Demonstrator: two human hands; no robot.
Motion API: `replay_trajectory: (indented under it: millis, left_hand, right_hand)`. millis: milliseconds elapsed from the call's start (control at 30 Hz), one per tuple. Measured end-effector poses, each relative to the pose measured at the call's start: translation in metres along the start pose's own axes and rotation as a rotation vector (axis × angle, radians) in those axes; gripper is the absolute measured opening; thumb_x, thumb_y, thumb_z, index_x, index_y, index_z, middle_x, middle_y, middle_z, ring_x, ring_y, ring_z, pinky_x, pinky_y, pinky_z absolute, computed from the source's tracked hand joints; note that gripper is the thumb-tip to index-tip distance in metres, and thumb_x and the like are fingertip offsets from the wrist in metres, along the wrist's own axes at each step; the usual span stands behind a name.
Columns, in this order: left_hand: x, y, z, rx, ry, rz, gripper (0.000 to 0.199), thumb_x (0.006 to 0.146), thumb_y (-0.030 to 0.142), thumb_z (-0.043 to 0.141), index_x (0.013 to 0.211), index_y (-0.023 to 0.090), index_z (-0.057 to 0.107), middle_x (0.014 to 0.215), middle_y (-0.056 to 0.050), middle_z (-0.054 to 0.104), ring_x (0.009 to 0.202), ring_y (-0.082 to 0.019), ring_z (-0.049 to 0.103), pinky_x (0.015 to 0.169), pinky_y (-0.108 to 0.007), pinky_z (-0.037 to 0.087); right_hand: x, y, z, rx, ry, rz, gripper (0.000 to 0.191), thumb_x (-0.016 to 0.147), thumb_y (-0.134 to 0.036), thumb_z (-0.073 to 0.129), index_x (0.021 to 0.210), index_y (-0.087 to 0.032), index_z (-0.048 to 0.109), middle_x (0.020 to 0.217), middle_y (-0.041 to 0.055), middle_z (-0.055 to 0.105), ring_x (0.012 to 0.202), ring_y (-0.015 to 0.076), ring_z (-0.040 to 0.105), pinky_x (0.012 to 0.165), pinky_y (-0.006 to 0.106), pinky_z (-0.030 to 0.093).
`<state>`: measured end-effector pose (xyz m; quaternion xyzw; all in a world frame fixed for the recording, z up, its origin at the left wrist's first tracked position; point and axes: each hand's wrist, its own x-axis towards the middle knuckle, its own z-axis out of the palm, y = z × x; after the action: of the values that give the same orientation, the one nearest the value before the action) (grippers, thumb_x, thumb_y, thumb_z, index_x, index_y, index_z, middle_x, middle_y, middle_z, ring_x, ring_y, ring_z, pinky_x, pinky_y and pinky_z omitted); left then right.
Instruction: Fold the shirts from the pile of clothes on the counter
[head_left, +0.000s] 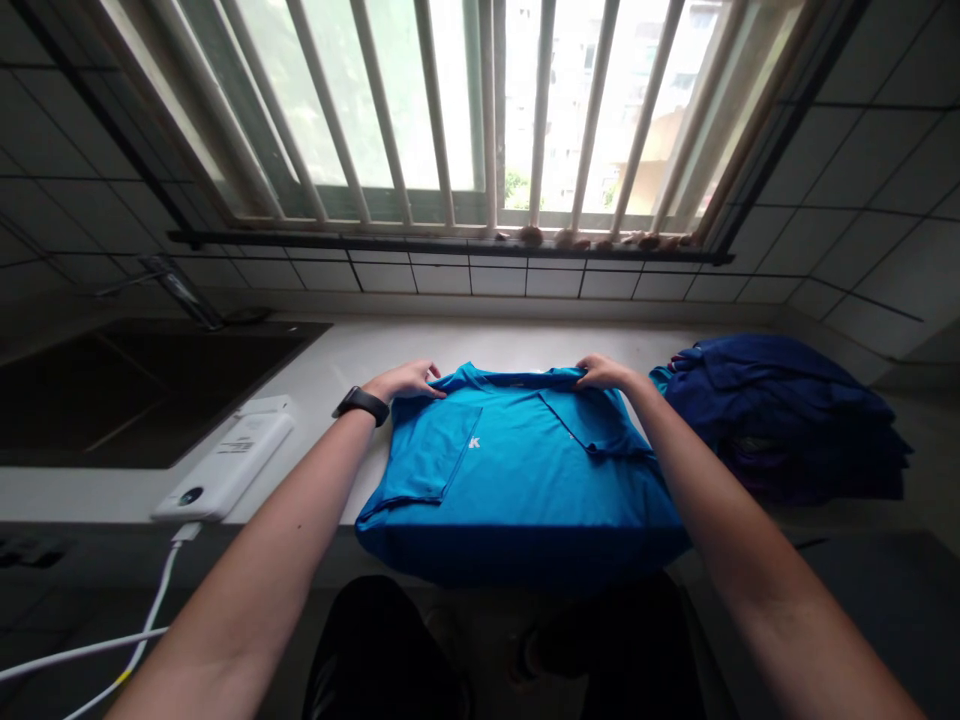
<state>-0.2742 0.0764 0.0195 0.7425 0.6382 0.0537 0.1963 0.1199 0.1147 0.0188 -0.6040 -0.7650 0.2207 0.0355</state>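
In the head view, a folded blue T-shirt (517, 470) lies on a white counter (360, 350), directly ahead of the person, its long axis running side to side and its near edge drooping over the counter's front. The left hand (405, 380) and right hand (604, 372) sit about equally near at its far edge, fingers curled onto the smooth knit, though whether they pinch it cannot be told. A soft navy clothes pile (780, 420) lies just right of the shirt, and a white power bank (225, 465) lies to its left.

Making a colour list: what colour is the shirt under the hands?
Bright blue, shirt, with a small white mark, best in the head view.
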Motion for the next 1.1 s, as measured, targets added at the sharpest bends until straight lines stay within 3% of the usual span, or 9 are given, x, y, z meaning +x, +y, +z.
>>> replay_trajectory:
  millis: [100,233,300,367,467,533,633,800,1100]
  left_hand:
    - [-0.004,0.011,-0.006,-0.009,0.141,0.045,0.020,0.073,0.027,0.064,0.090,0.019,0.073,0.100,-0.009,0.077,0.094,-0.027,0.070,0.076,-0.030,0.053]
    - [-0.029,0.037,-0.010,0.052,0.669,0.028,0.024,0.073,0.006,0.051,0.085,0.020,0.067,0.100,-0.010,0.071,0.096,-0.026,0.068,0.083,-0.034,0.054]
    - [-0.057,0.046,-0.003,0.063,0.749,0.104,0.025,0.072,0.003,0.049,0.081,0.021,0.064,0.105,-0.010,0.068,0.102,-0.025,0.067,0.090,-0.035,0.054]
    - [-0.092,0.047,0.016,0.048,0.657,0.229,0.023,0.070,0.002,0.049,0.075,0.021,0.059,0.112,-0.010,0.067,0.110,-0.025,0.065,0.097,-0.036,0.054]
    - [-0.142,0.037,0.061,-0.016,0.364,0.351,0.026,0.066,0.000,0.044,0.074,0.022,0.055,0.133,-0.011,0.066,0.126,-0.024,0.063,0.107,-0.039,0.053]
    - [-0.161,0.029,0.091,-0.024,0.281,0.323,0.032,0.067,-0.002,0.040,0.080,0.022,0.057,0.145,-0.011,0.063,0.141,-0.025,0.055,0.116,-0.044,0.049]
    - [-0.163,0.025,0.116,0.009,0.269,0.226,0.042,0.070,-0.005,0.038,0.093,0.020,0.063,0.158,-0.013,0.054,0.153,-0.026,0.043,0.126,-0.051,0.038]
    - [-0.125,0.031,0.112,0.089,0.270,0.175,0.046,0.078,-0.006,0.042,0.107,0.018,0.068,0.165,-0.013,0.047,0.154,-0.027,0.041,0.127,-0.059,0.032]
    - [-0.062,0.030,0.085,0.101,0.261,0.087,0.028,0.088,0.000,0.048,0.098,0.018,0.066,0.158,-0.013,0.055,0.149,-0.022,0.047,0.126,-0.045,0.035]
  right_hand:
    - [-0.007,-0.010,0.001,-0.062,0.134,0.014,0.013,0.077,-0.008,0.067,0.086,-0.016,0.073,0.080,0.0054,0.072,0.079,0.0215,0.067,0.069,0.026,0.047]
    - [-0.026,-0.019,0.000,-0.019,0.673,-0.057,0.019,0.077,-0.004,0.056,0.084,-0.019,0.064,0.100,0.0111,0.069,0.090,0.0243,0.063,0.077,0.030,0.045]
    - [-0.047,-0.016,0.006,0.073,0.800,-0.114,0.013,0.078,-0.010,0.057,0.079,-0.023,0.056,0.096,0.0097,0.066,0.088,0.0243,0.060,0.076,0.031,0.044]
    - [-0.077,-0.010,0.022,0.158,0.758,-0.189,0.015,0.077,-0.016,0.058,0.073,-0.025,0.047,0.085,0.0058,0.061,0.082,0.0233,0.058,0.074,0.031,0.043]
    - [-0.129,0.002,0.062,0.251,0.577,-0.310,0.015,0.075,-0.016,0.051,0.071,-0.026,0.042,0.078,0.0023,0.056,0.077,0.0220,0.057,0.072,0.032,0.043]
    - [-0.158,0.007,0.091,0.278,0.476,-0.349,0.014,0.074,-0.014,0.047,0.072,-0.026,0.042,0.082,0.0026,0.056,0.078,0.0217,0.057,0.072,0.032,0.045]
    - [-0.176,0.006,0.118,0.245,0.423,-0.379,0.017,0.074,-0.008,0.045,0.075,-0.026,0.045,0.093,0.0043,0.056,0.084,0.0216,0.057,0.077,0.033,0.048]
    - [-0.148,0.003,0.118,0.132,0.471,-0.310,0.023,0.078,-0.003,0.043,0.081,-0.026,0.046,0.102,0.0062,0.056,0.087,0.0214,0.055,0.082,0.033,0.050]
    - [-0.082,0.000,0.096,-0.005,0.477,-0.172,0.027,0.082,-0.001,0.041,0.091,-0.023,0.052,0.112,0.0098,0.057,0.088,0.0224,0.056,0.084,0.034,0.050]
